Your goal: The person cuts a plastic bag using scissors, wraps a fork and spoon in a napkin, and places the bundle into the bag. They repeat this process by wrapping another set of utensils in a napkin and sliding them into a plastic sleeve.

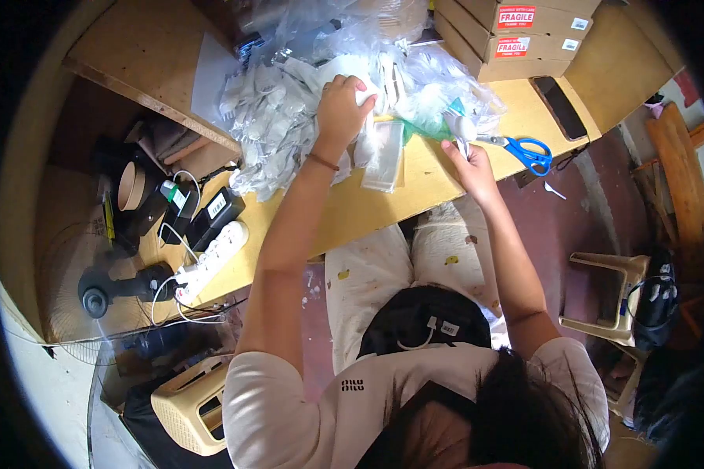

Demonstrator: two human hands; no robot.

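My right hand (469,168) is closed around the handles of white plastic cutlery (461,125); a spoon bowl shows at its upper end. My left hand (344,109) has its fingers curled over a smooth white piece (365,94) whose kind I cannot make out. Beside that hand spreads a large pile of small clear-wrapped white packets (270,117). A stack of flat clear plastic sleeves (383,160) lies between my hands near the table edge. Green plastic (426,127) and crumpled clear bags (438,74) sit just beyond my right hand.
Blue-handled scissors (528,152) and a phone (559,105) lie at the table's right. Cardboard boxes (516,35) with fragile labels stand behind. At left are a power strip (219,254) with cables and a fan (98,293). A white plastic spoon (554,190) is on the floor.
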